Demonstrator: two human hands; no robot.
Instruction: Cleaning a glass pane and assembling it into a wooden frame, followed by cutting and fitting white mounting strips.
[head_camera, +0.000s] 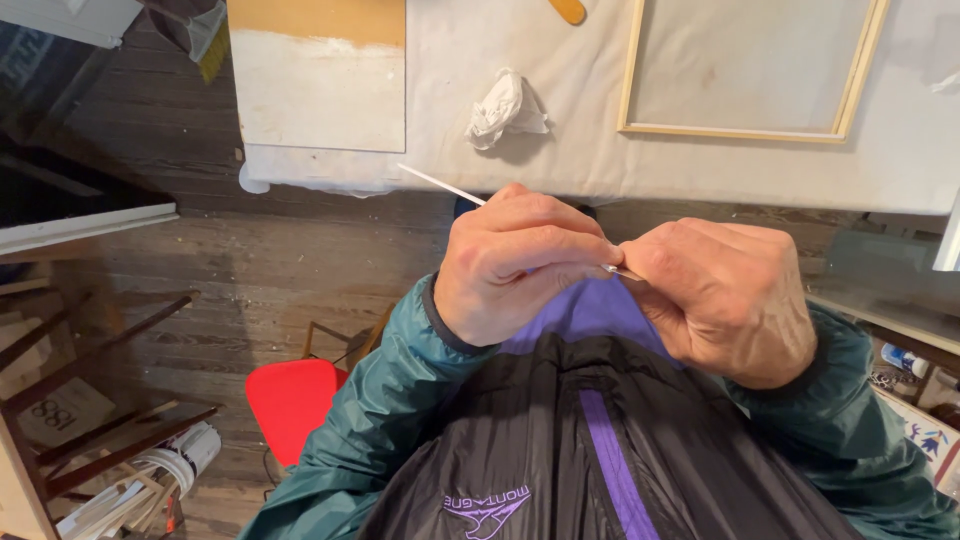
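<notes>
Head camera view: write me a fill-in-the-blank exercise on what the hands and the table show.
1. The left hand and the right hand pinch a thin white ____ between them.
2. On the table lies a crumpled white ____.
3. The wooden frame lies on the table, ____ of the hands.
4. Near the floor stands a stool with a ____ seat.

Missing words: stick; cloth; beyond; red

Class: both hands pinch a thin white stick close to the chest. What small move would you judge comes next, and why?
Probably slide the left hand outward along the thin white stick. Both it and the right hand pinch at one spot, leaving the long end unsupported.
</notes>
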